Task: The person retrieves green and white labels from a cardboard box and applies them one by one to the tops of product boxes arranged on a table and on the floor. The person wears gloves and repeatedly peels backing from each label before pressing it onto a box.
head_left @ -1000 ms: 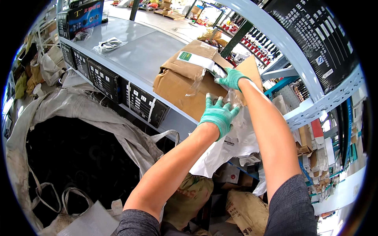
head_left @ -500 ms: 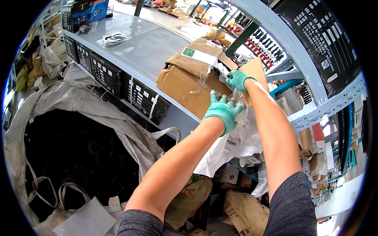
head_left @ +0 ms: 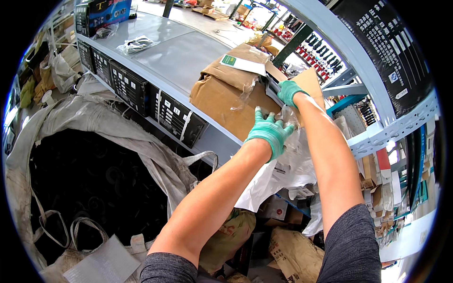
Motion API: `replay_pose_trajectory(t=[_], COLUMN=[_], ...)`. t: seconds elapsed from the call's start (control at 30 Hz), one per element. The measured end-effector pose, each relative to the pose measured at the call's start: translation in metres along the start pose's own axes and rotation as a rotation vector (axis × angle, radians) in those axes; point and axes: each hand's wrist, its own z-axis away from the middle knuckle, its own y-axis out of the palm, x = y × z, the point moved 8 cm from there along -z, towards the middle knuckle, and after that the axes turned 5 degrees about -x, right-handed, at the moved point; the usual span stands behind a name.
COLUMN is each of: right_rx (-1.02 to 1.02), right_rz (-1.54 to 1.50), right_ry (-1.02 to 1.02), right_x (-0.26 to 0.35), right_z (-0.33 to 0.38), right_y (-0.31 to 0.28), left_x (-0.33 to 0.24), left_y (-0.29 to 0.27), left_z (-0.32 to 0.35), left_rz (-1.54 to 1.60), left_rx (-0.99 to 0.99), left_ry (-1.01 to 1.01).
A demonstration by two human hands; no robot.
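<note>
"Starting with your left hand [head_left: 270, 131], how do you hold it?"

"You have its gloved fingers spread over the near side of the cardboard box [head_left: 226, 106]. How firmly they press there, I can't tell."

"And your right hand [head_left: 289, 93]?"

"You have it farther out, at the right end of the box, with the fingers bent beside a dark flat piece [head_left: 272, 93]. Whether you pinch that piece, I can't tell."

"Where does the box sit in front of you?"

"On the grey shelf [head_left: 188, 49], toward its right end. A white card [head_left: 243, 65] with a green patch lies on top of it, and a cardboard flap [head_left: 309, 85] shows just right of your right hand."

"What is under your hands?"

"You have crumpled plastic [head_left: 299, 165], clear and white, hanging below them."

"And over to your left?"

"A big pale sack [head_left: 89, 115] stands open, dark inside. Black boxes [head_left: 127, 85] line up under the shelf top, and a blue box [head_left: 111, 12] stands on its far left end, near a small clear bag [head_left: 137, 44]."
</note>
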Motion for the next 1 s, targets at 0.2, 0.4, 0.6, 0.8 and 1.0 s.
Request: replay_pose_trajectory(t=[0.2,0.4,0.6,0.8,1.0], right_rx=[0.012,-0.068,-0.078,-0.24,-0.421], right_rz=[-0.115,-0.111,-0.167,0.109,0.036], right_ry=[-0.036,0.142,0.308,0.187,0.195], right_x=[-0.015,-0.015,-0.003,-0.032,-0.023], right_z=[0.005,-0.002,0.005,0.041,0.178], right_y=[-0.005,-0.006,-0.01,-0.088,-0.229], left_x=[0.002,0.003,0.005,-0.011,0.014], left_y=[0.002,-0.002,-0.002,0.007,-0.016], left_z=[0.0,0.0,-0.003,-0.017,-0.05], left_rz=[0.016,0.013,0.045,-0.018,-0.022], left_rx=[-0.004,0.007,-0.003,-0.002,-0.12], left_ry=[0.003,-0.013,-0.059,-0.128,-0.304])
